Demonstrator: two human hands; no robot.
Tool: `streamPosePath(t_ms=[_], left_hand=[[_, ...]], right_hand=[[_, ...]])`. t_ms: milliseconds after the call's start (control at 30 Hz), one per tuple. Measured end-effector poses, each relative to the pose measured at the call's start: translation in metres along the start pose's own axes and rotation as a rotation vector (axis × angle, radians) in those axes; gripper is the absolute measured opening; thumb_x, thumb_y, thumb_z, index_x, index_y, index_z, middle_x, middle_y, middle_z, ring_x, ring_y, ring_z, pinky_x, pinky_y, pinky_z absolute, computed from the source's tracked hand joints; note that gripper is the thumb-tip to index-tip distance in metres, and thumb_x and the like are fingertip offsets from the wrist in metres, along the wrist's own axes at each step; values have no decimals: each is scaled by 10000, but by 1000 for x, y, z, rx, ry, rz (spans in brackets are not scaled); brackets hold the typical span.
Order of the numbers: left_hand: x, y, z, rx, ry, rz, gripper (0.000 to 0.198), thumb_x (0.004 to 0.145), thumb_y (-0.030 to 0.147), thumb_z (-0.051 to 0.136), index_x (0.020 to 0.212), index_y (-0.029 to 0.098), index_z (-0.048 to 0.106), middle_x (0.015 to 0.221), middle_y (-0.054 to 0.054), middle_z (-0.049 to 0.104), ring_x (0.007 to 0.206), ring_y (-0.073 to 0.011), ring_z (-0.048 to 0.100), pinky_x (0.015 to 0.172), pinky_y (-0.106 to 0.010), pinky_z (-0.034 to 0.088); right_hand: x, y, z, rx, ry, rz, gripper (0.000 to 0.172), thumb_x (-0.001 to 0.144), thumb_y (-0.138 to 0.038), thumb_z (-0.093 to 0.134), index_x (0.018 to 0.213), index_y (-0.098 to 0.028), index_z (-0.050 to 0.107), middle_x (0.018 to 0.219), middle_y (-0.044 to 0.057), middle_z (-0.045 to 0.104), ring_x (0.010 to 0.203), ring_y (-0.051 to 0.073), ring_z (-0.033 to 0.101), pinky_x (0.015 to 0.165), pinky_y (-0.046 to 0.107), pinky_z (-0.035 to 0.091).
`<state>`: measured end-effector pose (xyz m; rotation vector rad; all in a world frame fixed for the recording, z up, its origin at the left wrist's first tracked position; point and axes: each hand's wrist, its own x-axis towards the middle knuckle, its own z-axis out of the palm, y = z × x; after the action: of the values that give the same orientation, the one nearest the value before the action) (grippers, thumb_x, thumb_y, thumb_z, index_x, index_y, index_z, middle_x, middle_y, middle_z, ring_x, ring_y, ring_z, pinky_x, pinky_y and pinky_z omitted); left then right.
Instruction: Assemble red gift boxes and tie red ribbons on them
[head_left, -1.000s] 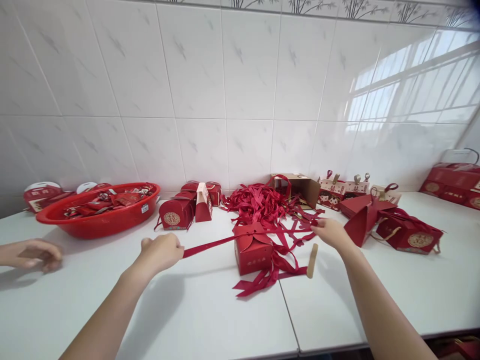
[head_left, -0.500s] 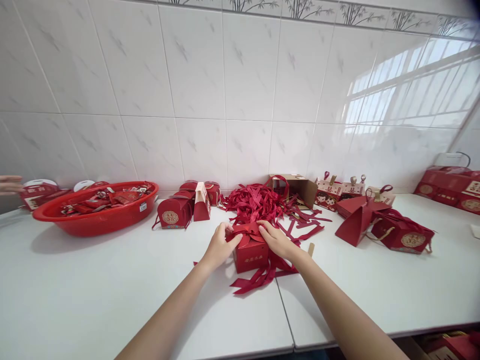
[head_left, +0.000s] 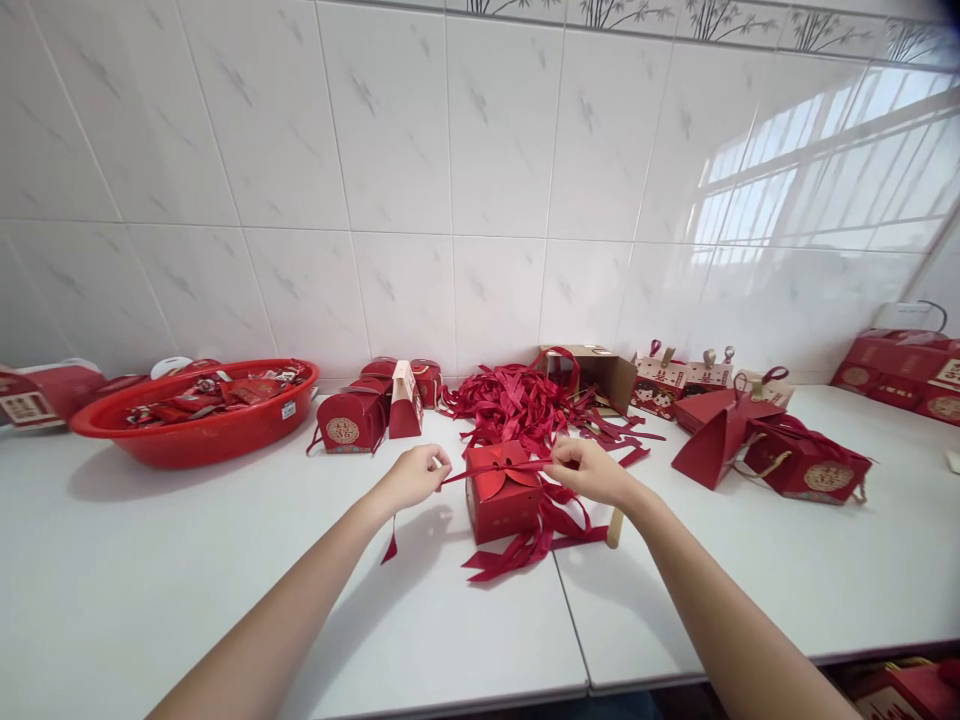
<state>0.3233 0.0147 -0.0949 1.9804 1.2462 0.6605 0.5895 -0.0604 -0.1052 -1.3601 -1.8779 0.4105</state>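
A small red gift box (head_left: pixel 504 510) with petal-like flaps folded over its top stands on the white table. A thin red ribbon (head_left: pixel 501 466) runs across the top, pulled outward on both sides. My left hand (head_left: pixel 417 474) pinches one side of it left of the box, and a loose tail hangs below that hand. To the right of the box, my right hand (head_left: pixel 589 468) has its fingers closed on the other side of the ribbon. More red ribbon strips (head_left: pixel 517 555) lie in front and to the right of the box.
Behind the box lies a heap of red ribbons (head_left: pixel 514 400) beside an open cardboard box (head_left: pixel 611 380). A red basin (head_left: pixel 202 440) of wrapped sweets stands left. Finished-looking red boxes (head_left: pixel 352 420) sit back left, with others (head_left: pixel 806 465) on the right. The table (head_left: pixel 225 560) has a seam.
My hands have moved apart from the box's top flaps, drawing the ribbon out to both sides. At far left, a person's hand has gone from view and a red box now shows there.
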Motion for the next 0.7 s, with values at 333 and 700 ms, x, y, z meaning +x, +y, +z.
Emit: streamPosePath(t_ms=[333,700], left_hand=[[-17,37,-7,-224,-454,-16,385,640,538,681,705,162,737,571,2,525,447,-66,243,452,-235,160],[-42,36,52,79,227,341,292,821,216,497,972,240,746,842,-42,527,645,-149,515,586,-260,436]], right_hand=[[1,-31,26,-25,345,66,253,770,-268,565,527,-203,589,713,48,548,673,180,525,673,319,421],[-5,-60,38,349,55,135,312,679,-320,631,452,-177,473,603,-4,495,646,137,462,595,257,362]])
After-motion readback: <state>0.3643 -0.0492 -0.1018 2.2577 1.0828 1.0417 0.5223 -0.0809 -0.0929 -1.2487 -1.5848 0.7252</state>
